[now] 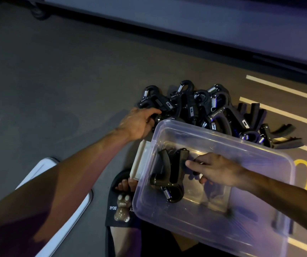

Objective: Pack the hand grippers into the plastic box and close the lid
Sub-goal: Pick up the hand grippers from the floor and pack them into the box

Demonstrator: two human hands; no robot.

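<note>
Dim scene, cool bluish-violet cast overall. My left forearm (78, 164) catches a warmer, reddish light along its upper side; its underside falls into deep shadow toward the lower-left corner. The floor (56, 80) is evenly grey, darker toward the top-left. A black band of shadow runs under the pale ledge (223, 25) at the top. Springs in the pile (204, 106) show small bright glints. The box (241, 210) wall gives soft violet glare and hazes what lies behind it. My right hand (221, 171) is slightly motion-blurred at the fingers (193, 164). Straight lines bow near the edges; the corners are soft and grainy.
</note>
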